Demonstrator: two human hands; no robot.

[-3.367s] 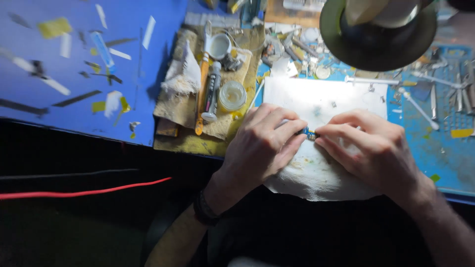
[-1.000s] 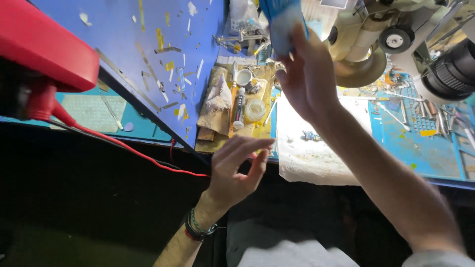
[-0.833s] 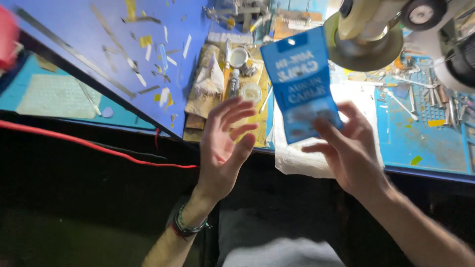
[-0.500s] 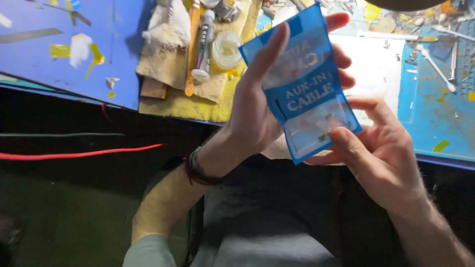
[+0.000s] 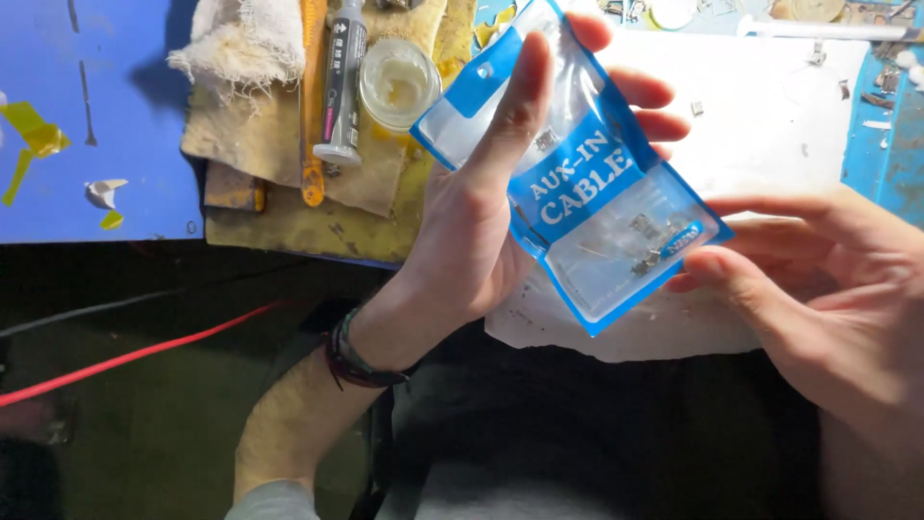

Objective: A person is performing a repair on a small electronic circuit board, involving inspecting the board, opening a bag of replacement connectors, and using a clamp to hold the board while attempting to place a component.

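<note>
In the head view, the left hand (image 5: 472, 241) holds a blue and clear plastic pouch (image 5: 577, 183) up over the bench, thumb laid along the front face and the other fingers (image 5: 654, 96) spread behind it, so the grip is closed on the pouch near its upper left half. The pouch is a flat oblong with its long axis running on a slant from upper left, where a blue header strip carries a small hang hole, down to lower right, where the sealed corner points toward the right hand (image 5: 828, 289). A slanted blue band with white lettering crosses its middle, and a smaller blue mark sits near the lower right edge; through the clear lower panel some small metallic parts (image 5: 645, 246) lie loose inside. The right hand is open and holds nothing, its thumb tip just beside or touching the lower right edge of the pouch, its fingers apart from it. So the pouch lies to the right of the left palm and to the left of the right one, with the left hand bearing it. Behind it lies a white sheet (image 5: 770, 125) on the bench; to the left, on a stained cloth (image 5: 289, 144), are a small round jar (image 5: 397, 82), a dark syringe-like tube (image 5: 342, 82), an orange-handled tool (image 5: 312, 116) and a frayed white rag (image 5: 245, 39). A red cable (image 5: 125, 356) crosses the dark space below.
</note>
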